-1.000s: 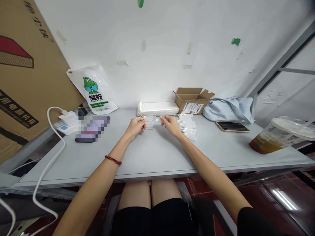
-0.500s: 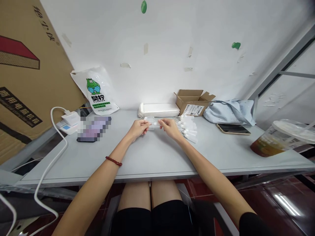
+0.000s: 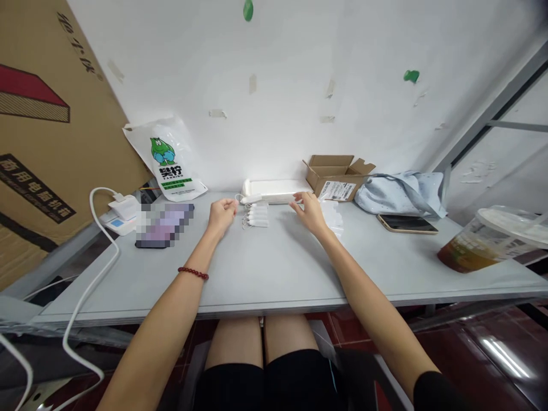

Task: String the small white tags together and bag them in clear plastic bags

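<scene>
Parting has just happened: half a second ago your left hand [image 3: 223,218] and right hand [image 3: 311,214] met over one clear piece; now they stand well apart, with a row of clear pieces [image 3: 258,216] showing between them on the tabletop [image 3: 269,268]. I judge that the two-handed work on that piece is over. Take twelve as the wall [image 3: 282,142] and six as you: the row lies at the centre, your left hand just beside it at nine. That hand is curled narrow near a thin loop [image 3: 238,197]; I cannot tell whether its fingertips pinch it. Your right hand, at three, has thumb and fingers spread wide with nothing visible between, close to the fan of clear pieces [image 3: 333,216]. The row's pieces lie side by side, long axes from nine to three, cord ends at nine, clear ends at three. The uppermost white piece [image 3: 252,198], just beyond them towards twelve, tilts slightly, its far end between two and three.
</scene>
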Tool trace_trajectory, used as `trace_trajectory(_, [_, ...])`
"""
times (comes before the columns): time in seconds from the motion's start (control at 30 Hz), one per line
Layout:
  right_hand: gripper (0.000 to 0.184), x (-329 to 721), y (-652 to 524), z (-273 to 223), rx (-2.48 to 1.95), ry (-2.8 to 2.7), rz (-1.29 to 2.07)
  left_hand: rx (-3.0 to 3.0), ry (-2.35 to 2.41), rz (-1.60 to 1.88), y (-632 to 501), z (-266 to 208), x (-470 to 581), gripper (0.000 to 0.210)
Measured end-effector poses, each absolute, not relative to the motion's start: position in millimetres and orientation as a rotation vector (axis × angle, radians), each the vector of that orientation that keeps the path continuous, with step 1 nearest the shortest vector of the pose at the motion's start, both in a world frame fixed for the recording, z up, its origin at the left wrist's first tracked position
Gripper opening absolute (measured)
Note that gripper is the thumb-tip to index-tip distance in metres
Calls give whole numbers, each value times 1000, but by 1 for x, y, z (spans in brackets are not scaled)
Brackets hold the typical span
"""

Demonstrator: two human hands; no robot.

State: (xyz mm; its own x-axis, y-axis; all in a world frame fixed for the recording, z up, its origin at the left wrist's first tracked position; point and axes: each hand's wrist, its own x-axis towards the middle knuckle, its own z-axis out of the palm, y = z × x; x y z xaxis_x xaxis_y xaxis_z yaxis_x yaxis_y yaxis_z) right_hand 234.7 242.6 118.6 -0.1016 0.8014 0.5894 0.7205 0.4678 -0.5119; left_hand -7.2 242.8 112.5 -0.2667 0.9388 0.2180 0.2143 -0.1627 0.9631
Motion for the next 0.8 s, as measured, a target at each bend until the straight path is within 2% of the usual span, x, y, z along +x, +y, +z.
trace_trajectory(0.13, [15, 253, 242, 127, -1541, -1958, -30, 1566, 1553, 1448, 254, 104, -1, 13])
trace_trajectory(0.33, [23, 258, 235, 136, -1859, -2067, -143, 1749, 1778, 1396, 265, 98, -4, 16])
trace_trajectory(0.47, [26, 259, 235, 138, -1940, -2094, -133, 1756, 1760, 1359, 269, 95, -9, 17])
trace_trajectory(0.8, [22, 259, 233, 136, -2040, -2143, -118, 1643, 1660, 1351, 276, 92, -7, 7])
